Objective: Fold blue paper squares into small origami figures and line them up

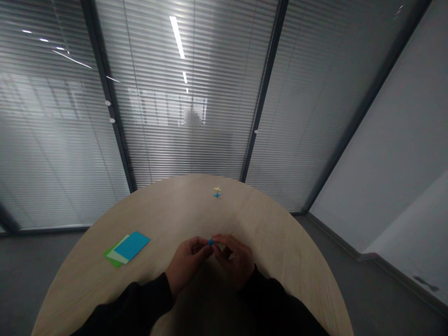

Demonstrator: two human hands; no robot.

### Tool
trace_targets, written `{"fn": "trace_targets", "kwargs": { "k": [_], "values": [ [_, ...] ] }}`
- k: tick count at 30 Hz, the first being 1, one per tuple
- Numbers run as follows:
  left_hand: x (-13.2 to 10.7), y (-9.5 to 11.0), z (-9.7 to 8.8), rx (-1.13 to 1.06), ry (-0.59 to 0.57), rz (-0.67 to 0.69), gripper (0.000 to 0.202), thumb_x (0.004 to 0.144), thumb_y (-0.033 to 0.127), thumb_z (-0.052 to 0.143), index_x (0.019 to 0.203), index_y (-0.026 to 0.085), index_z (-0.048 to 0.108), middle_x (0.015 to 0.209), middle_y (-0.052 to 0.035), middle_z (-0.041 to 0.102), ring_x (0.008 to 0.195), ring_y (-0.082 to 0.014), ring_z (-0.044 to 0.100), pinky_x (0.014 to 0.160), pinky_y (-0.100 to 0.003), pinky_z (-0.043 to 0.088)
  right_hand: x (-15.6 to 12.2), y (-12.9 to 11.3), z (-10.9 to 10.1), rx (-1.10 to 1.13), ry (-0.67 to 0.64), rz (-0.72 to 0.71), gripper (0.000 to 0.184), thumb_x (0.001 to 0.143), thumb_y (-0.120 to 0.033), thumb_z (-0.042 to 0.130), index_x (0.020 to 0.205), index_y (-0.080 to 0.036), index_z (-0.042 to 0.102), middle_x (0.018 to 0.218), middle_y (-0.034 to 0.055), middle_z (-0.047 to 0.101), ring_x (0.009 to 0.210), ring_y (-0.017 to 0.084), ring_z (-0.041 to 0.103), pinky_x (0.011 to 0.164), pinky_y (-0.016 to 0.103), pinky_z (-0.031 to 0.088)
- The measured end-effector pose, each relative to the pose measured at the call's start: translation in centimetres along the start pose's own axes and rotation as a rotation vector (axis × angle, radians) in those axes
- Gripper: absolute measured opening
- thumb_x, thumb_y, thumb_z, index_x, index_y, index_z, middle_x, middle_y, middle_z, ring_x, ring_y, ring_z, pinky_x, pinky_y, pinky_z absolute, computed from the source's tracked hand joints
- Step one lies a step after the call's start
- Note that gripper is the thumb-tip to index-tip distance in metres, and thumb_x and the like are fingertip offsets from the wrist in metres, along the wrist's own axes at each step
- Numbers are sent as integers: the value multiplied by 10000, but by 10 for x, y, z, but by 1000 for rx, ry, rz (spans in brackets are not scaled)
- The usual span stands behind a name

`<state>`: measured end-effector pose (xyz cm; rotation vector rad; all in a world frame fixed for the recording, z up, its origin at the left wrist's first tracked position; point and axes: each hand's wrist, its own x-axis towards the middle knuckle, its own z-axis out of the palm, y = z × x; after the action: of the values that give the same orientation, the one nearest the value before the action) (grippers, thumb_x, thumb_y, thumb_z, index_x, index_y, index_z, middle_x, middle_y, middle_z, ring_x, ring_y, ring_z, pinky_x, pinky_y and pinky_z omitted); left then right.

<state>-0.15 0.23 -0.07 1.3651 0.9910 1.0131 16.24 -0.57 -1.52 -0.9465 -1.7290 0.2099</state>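
Between the fingertips of both hands is a small piece of folded blue paper point(210, 242), mostly covered by the fingers. My left hand point(187, 261) pinches it from the left with thumb and forefinger. From the right, my right hand point(235, 261) closes thumb and forefinger on it, the other fingers curled. Both hands are over the near middle of the round wooden table point(280, 238). Beyond them, near the far edge, stand a tiny yellow folded-paper figure point(217, 189) and, just in front of it, a blue one point(217, 195).
Left of my hands lies a fanned stack of paper sheets, with a blue sheet point(132, 246) on top and green ones beneath. A glass partition with blinds point(192, 149) rises behind the table's far edge. A white wall point(392, 186) stands to the right.
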Motion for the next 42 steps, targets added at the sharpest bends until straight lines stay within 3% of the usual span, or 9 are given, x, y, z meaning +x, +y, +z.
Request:
{"fn": "trace_targets", "kwargs": {
  "k": [4,8,13,18,29,37,42],
  "values": [
    [1,-2,-1,10,-4,-3,238,738,378,709,816,155,689,786,-56,723,741,-200,647,693,-301,471,-2,8,7,122,-21,156,43,775,-206,660,817,-197,659,994,59,688,507,76,569,449,186,470],
    [1,-2,-1,37,-6,-3,237,753,386,693,809,156,689,784,-57,724,735,-198,646,677,-294,468,-2,12,7,118,-74,202,133,777,-219,658,908,-195,663,998,61,660,532,78,573,442,178,458],
    [1,-3,-2,-13,-9,-9,245,761,382,709,820,145,692,784,-59,722,720,-183,638,660,-280,461,0,11,2,42,-117,61,84,815,-196,597,858,-196,669,945,53,645,527,79,555,465,193,473],
    [3,-8,-4,-199,-43,-82,267,726,370,769,818,131,695,734,-42,706,673,-150,622,646,-256,450,1,9,-2,-89,-150,-111,124,881,-201,546,900,-212,667,947,58,654,573,94,562,541,213,492],
    [0,-5,-7,-490,-181,-163,293,737,364,788,865,107,727,837,-73,709,787,-158,635,842,-302,477,3,12,-12,-334,-233,-320,152,914,-197,533,923,-216,683,1055,80,691,672,139,630,621,249,505],
    [0,-6,-6,-436,-108,-169,340,696,413,818,819,113,716,800,-63,700,735,-148,620,760,-277,474,5,8,-13,-517,-251,-423,169,871,-170,552,883,-246,702,1015,36,722,635,135,597,548,230,455],
    [1,-10,-4,-340,-69,-128,399,729,489,763,841,111,704,776,-81,699,735,-183,634,734,-306,486,7,6,-12,-534,-256,-465,192,859,-134,546,900,-235,703,1003,63,724,670,152,618,572,245,472]
  ]
}}
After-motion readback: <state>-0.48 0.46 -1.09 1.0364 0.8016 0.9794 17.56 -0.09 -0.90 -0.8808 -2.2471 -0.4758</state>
